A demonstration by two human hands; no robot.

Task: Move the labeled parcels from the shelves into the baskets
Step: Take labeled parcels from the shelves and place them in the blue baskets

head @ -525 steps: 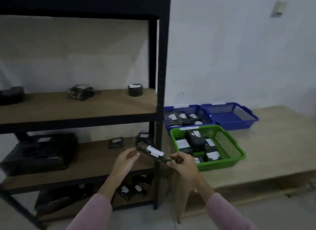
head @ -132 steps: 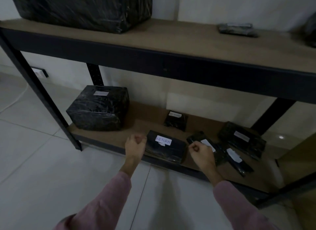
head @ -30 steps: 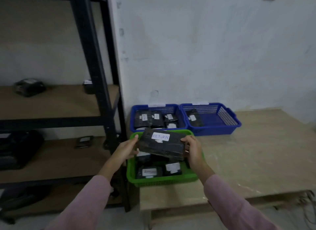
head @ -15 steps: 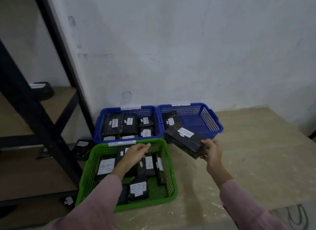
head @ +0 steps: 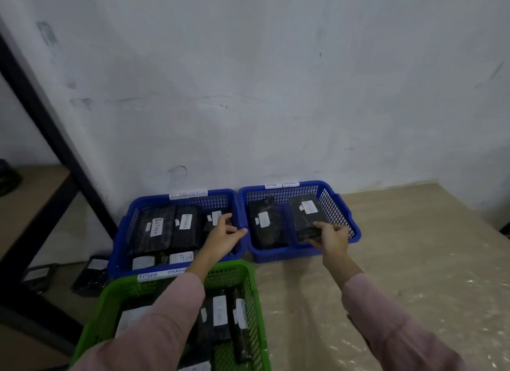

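Observation:
My right hand (head: 329,236) grips the near end of a black wrapped parcel (head: 307,214) with a white "RETURN" label. The parcel lies tilted inside the right blue basket (head: 343,214), beside another black parcel (head: 263,225). My left hand (head: 223,234) hovers over the right rim of the left blue basket (head: 121,238), fingers spread, holding nothing. That basket holds several black parcels labelled "RETURN" (head: 157,228). In front stands a green basket (head: 249,288) with several labelled parcels, partly hidden by my left sleeve.
The baskets sit on a low wooden platform (head: 414,260) against a white wall. A black shelf post (head: 47,122) rises at the left, with wooden shelf boards (head: 30,199) and two small dark parcels (head: 93,271) on a lower shelf.
My right hand has carried the "RETURN" parcel from above the platform into the right blue basket. My left hand has moved from the green basket to the left blue basket's rim.

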